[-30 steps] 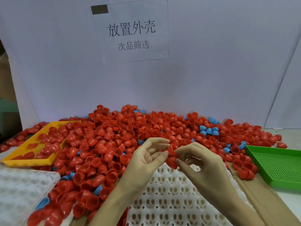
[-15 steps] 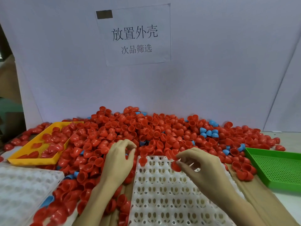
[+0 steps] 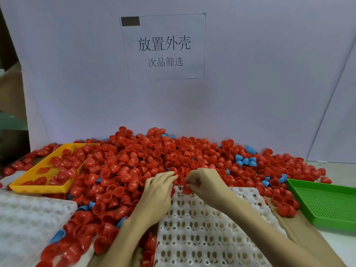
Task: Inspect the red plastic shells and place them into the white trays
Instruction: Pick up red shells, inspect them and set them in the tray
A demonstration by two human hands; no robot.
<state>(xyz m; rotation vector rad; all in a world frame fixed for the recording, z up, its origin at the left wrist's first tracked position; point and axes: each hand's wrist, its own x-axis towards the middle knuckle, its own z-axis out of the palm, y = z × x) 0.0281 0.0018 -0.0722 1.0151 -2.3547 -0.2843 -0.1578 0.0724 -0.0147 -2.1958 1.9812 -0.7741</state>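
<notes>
A big heap of red plastic shells (image 3: pixel 146 157) covers the back of the table. A white tray with egg-shaped holes (image 3: pixel 202 228) lies in front of me. My right hand (image 3: pixel 206 185) is curled at the tray's far edge, its fingertips pinched on a red shell (image 3: pixel 187 190). My left hand (image 3: pixel 158 191) lies flat beside it at the tray's far left corner, fingers stretched onto the shells there. Whether the left hand holds one, I cannot tell. A second white tray (image 3: pixel 28 220) sits at the lower left.
A yellow tray (image 3: pixel 38 186) with some red shells stands at the left. A green perforated tray (image 3: pixel 327 203) stands at the right. Blue shells (image 3: pixel 245 160) are scattered in the heap. A white backboard with a paper sign (image 3: pixel 163 47) closes the rear.
Both hands have come down from in front of me to the far edge of the middle tray. The right hand carried its red shell there; the left hand moved back in beside it.
</notes>
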